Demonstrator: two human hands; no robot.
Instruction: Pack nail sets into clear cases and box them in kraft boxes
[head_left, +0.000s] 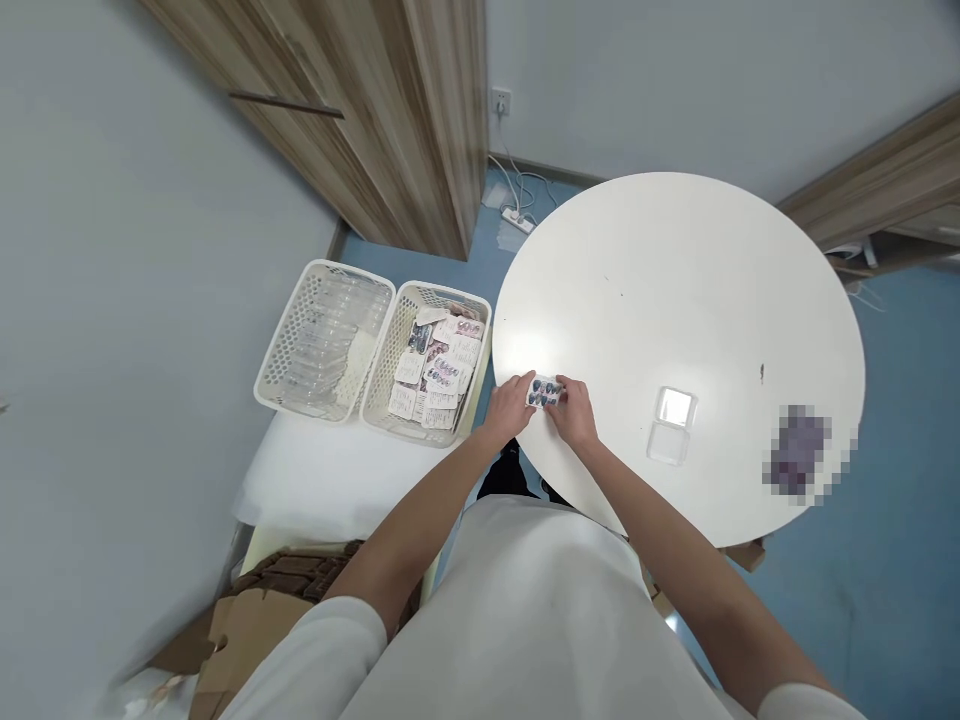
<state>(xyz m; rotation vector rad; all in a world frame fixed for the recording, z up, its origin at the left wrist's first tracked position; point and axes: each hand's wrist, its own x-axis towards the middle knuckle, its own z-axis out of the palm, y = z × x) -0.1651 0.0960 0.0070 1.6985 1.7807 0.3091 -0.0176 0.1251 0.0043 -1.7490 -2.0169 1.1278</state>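
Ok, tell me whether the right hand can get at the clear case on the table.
Likely yes: only bare tabletop separates the right hand from the clear case, though that hand holds a patterned card.

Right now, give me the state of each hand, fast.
Left hand: closed, holding the left end of a small card with dark bluish pieces on it.
Right hand: closed, holding the same card's right end.

No wording or number is legible. White cards in the basket, left of the left grip, bear fine print too small to read. Marking on the small card in that grip is indistinct.
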